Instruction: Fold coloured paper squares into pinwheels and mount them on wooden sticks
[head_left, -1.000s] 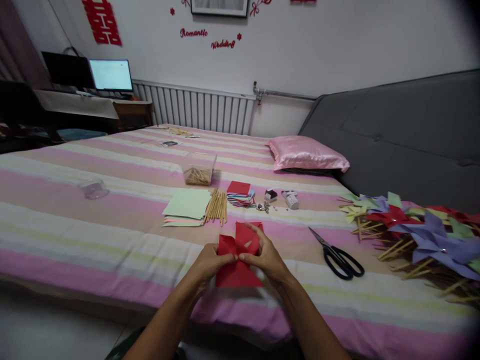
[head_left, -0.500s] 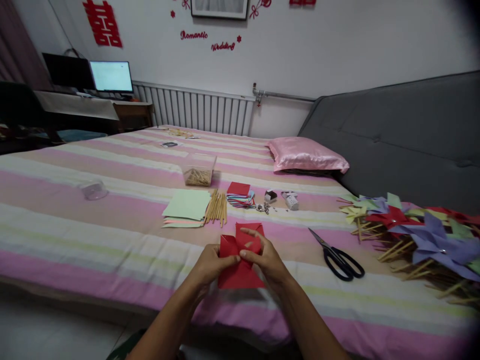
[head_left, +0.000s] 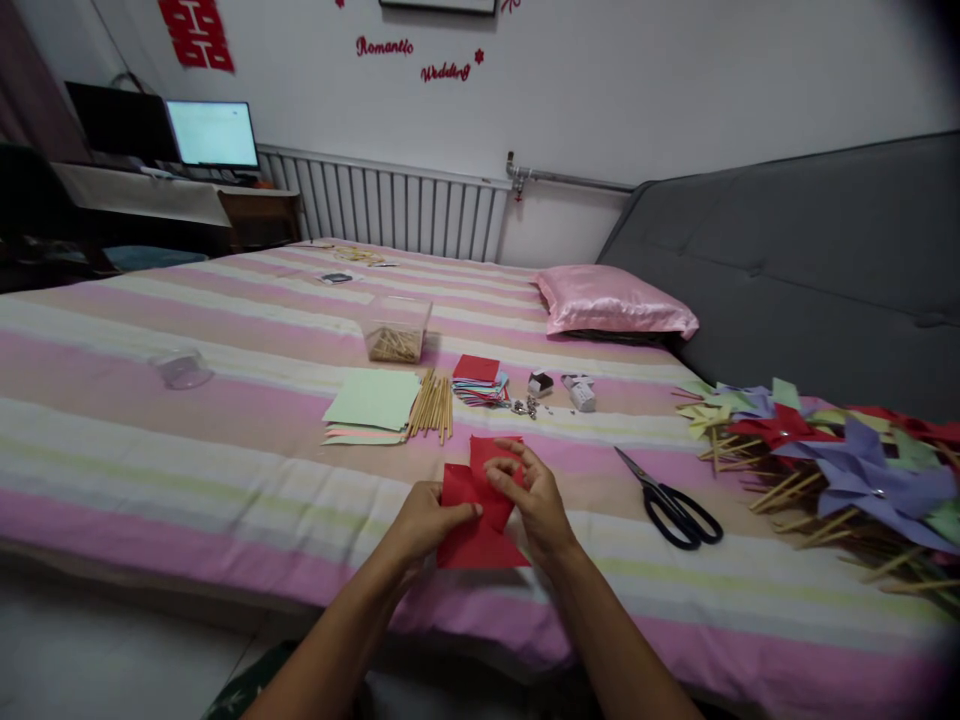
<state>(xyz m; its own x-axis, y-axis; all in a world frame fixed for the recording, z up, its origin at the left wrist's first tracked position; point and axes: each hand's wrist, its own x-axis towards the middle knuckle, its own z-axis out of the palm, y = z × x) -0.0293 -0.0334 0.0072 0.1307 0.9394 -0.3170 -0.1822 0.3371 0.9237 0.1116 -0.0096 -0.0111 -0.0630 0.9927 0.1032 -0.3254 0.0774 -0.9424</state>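
A square sheet of red paper [head_left: 480, 545], cut into flaps, is held just above the near side of the bed. My left hand [head_left: 429, 522] grips its left side, thumb pressed flat on the front and fingers behind. Over the upper right flap, my right hand [head_left: 534, 495] has its thumb and forefinger brought together at the paper, with the other fingers bent loosely. Black-handled scissors [head_left: 671, 505] lie open-bladed or nearly closed, I cannot tell which, to the right. Beyond the paper are a stack of small coloured sheets [head_left: 478, 375] and several small metal fasteners [head_left: 527, 407].
Pale green sheets [head_left: 373, 400] and thin wooden sticks [head_left: 432, 405] lie left of centre. Behind them stands a clear box [head_left: 396, 330] holding more sticks. Small boxes [head_left: 579, 392] sit near the fasteners. Finished paper pinwheels [head_left: 862, 480] are piled at the right. A pink pillow [head_left: 611, 302] lies farther back.
My right thumb has lifted from the paper's middle and moved up toward the upper right flap, its fingers curling in. My left hand keeps its hold. The view has tilted slightly down.
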